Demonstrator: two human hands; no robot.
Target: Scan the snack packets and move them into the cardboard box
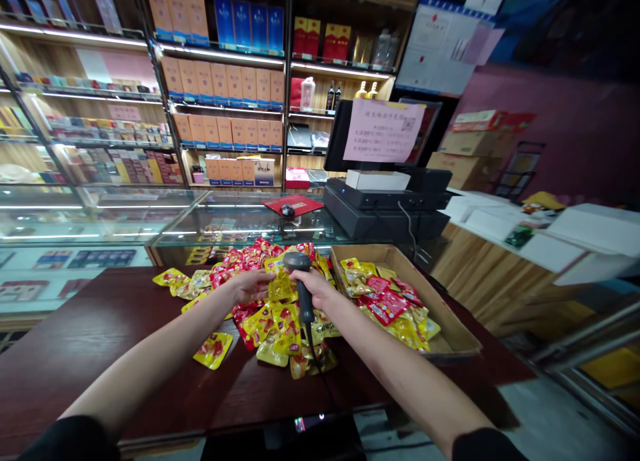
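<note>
head view: left hand (253, 286) holds yellow packet (279, 286), right hand (316, 288) grips scanner (305, 302) just beside it

print on packets (287, 328) too small, sleeves (75, 441) cut off

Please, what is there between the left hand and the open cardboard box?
In the head view, the scanner, held in the right hand, is between the left hand and the box; packets lie below.
</note>
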